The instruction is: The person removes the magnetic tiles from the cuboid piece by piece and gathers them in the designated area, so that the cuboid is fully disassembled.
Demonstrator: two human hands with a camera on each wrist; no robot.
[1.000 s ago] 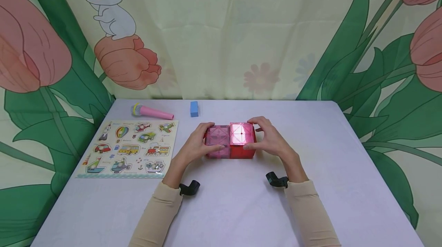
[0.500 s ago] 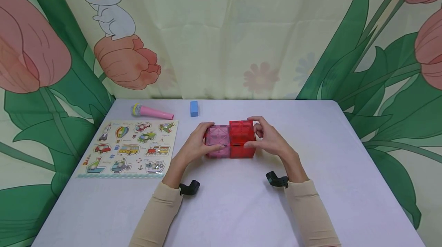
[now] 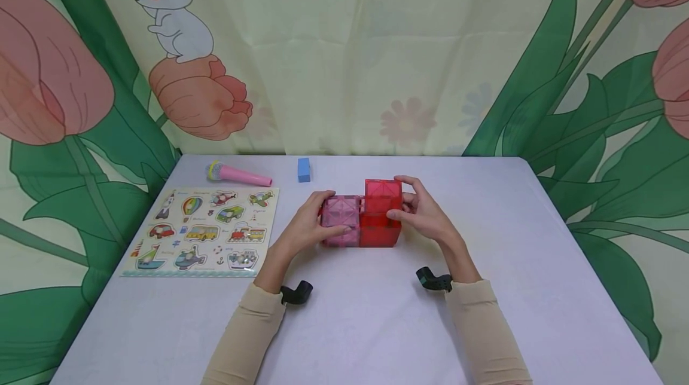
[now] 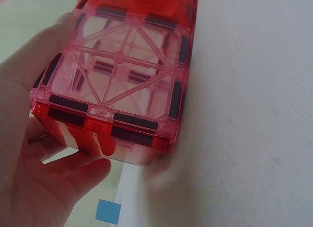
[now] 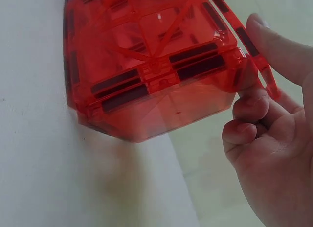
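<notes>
In from the tabletop's back edge (image 3: 457,159), I see the left hand (image 3: 302,225) gripping a pink box (image 3: 341,211), the right hand (image 3: 429,217) pinching a red tile (image 3: 381,193).

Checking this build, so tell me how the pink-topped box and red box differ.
The pink-topped box has a pale pink top; the red box is deeper red. The pink-topped box's top sits flat, whereas on the red box a red panel stands partly away. The left hand grips the pink-topped box, while at the red box the right hand pinches that panel. Both are see-through with dark edge strips.
</notes>
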